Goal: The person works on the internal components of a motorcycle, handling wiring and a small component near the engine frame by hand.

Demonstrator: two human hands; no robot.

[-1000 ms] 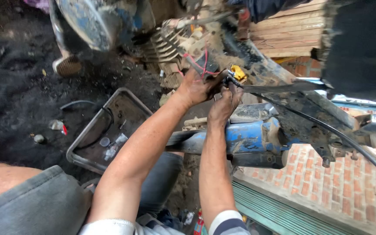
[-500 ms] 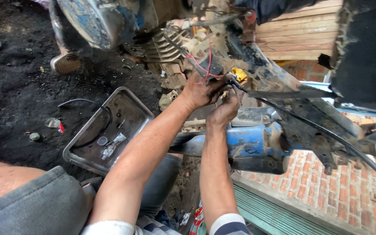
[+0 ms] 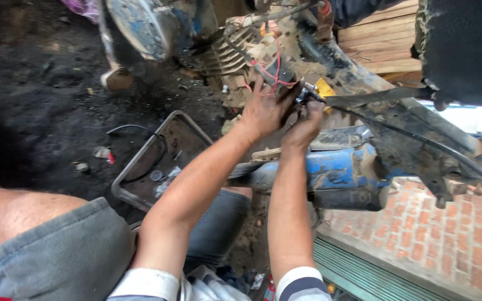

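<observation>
Both my hands reach into the dirty frame of a stripped blue motorbike [image 3: 341,167]. My left hand [image 3: 263,108] is spread against a dark part beside a bundle of red wires [image 3: 277,69]. My right hand [image 3: 306,125] is closed around a small black tool or connector [image 3: 308,95] at the end of a black cable [image 3: 419,142]. A yellow piece [image 3: 324,87] shows just behind it. The finned engine cylinder [image 3: 227,50] sits to the upper left of my hands.
A shallow metal tray [image 3: 140,161] with small parts and a wire lies on the black oily ground at left. Wooden planks [image 3: 380,39] are stacked behind. Red brick paving [image 3: 436,234] and a green grating [image 3: 364,273] lie at lower right. My knee in grey shorts [image 3: 57,251] is at lower left.
The view has shifted slightly. My hands stay at the same spot on the frame, and the left hand's fingers have spread wider over the dark part.
</observation>
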